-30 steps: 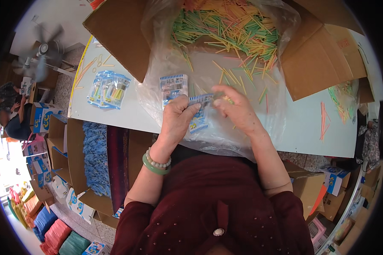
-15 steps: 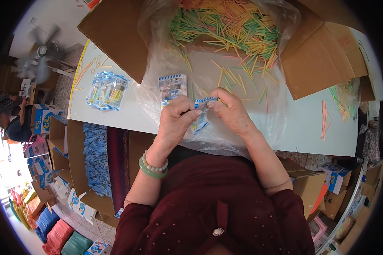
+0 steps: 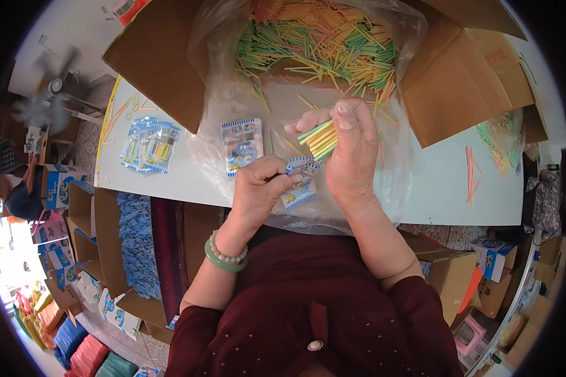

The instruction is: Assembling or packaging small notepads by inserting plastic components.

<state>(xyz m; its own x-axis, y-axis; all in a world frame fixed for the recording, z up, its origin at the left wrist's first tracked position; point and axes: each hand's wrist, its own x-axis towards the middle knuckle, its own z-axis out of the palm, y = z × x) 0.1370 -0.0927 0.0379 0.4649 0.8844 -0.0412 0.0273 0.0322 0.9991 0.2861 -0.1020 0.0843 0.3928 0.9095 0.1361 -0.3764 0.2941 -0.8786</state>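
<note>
My left hand (image 3: 262, 188) pinches the top edge of a small blue-and-white plastic packet (image 3: 300, 190) in front of me. Just to its right, my right hand (image 3: 352, 147) is raised, its fingers closed round a bundle of thin yellow and green sticks (image 3: 321, 139). The lower ends of the bundle point toward the packet's top edge. Beyond my left hand a second blue-and-white packet (image 3: 241, 146) lies flat on the clear plastic sheet (image 3: 210, 151). Past my right hand, a large heap of coloured sticks (image 3: 314, 47) fills the plastic-lined box.
Several filled packets (image 3: 149, 147) overlap at the left of the white table (image 3: 198, 188). Cardboard flaps (image 3: 163, 60) rise on both sides. A carton of blue packets (image 3: 135, 245) stands below the table edge. Pink sticks (image 3: 471, 176) lie right. Another person (image 3: 20, 195) sits far left by a fan (image 3: 55, 85).
My right hand has left the packet's edge, moved up and right, and now shows a bundle of sticks in its grasp. My left hand still pinches the packet.
</note>
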